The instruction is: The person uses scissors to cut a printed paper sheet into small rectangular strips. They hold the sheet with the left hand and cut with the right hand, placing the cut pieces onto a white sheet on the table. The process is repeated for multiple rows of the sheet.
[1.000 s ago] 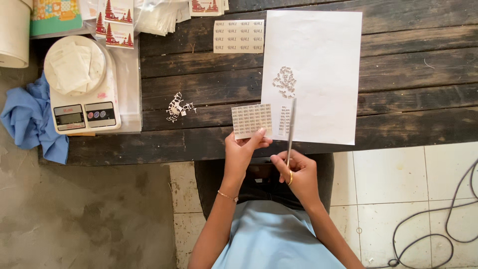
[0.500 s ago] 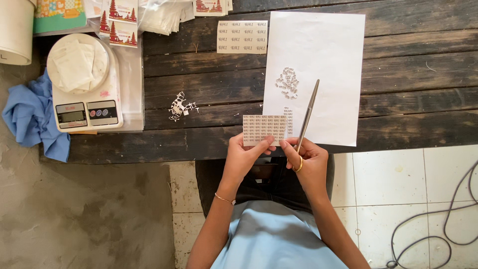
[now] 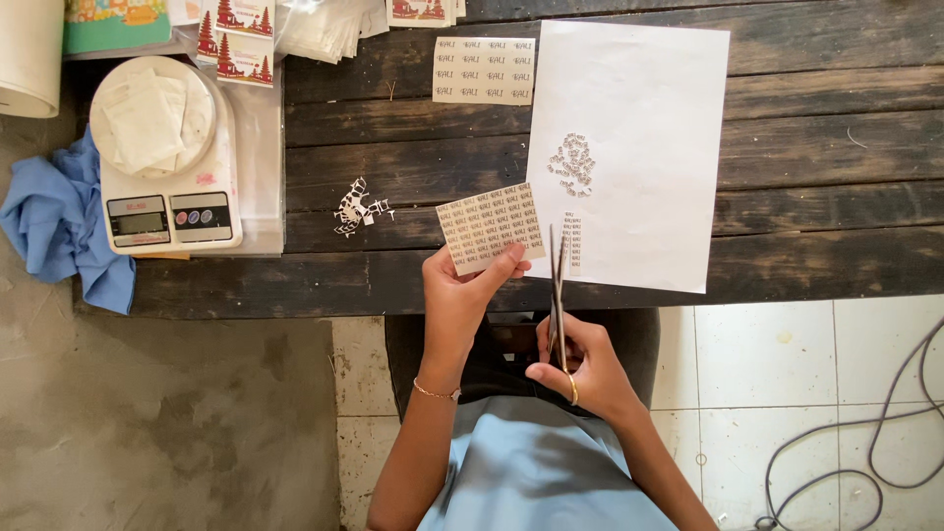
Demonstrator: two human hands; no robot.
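Head cam looking straight down: right hand (image 3: 580,369) is wrapped around the scissors (image 3: 558,285), blades nearly together, pointing away. Left hand (image 3: 470,285) pinches a printed label sheet (image 3: 489,224) just beside them at the near edge of the dark wooden bench (image 3: 806,177). Cut labels (image 3: 572,162) sit piled on white paper (image 3: 639,108); paper scraps (image 3: 356,208) and a kitchen scale (image 3: 162,162) lie off left.

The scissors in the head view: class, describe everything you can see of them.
The scissors are slim, dark and metallic-looking, with long narrow blades pointing away from the person, almost closed. The right hand grips the handles, which are mostly hidden. The blades run beside the right edge of the printed label sheet held by the left hand, over the table's front edge.
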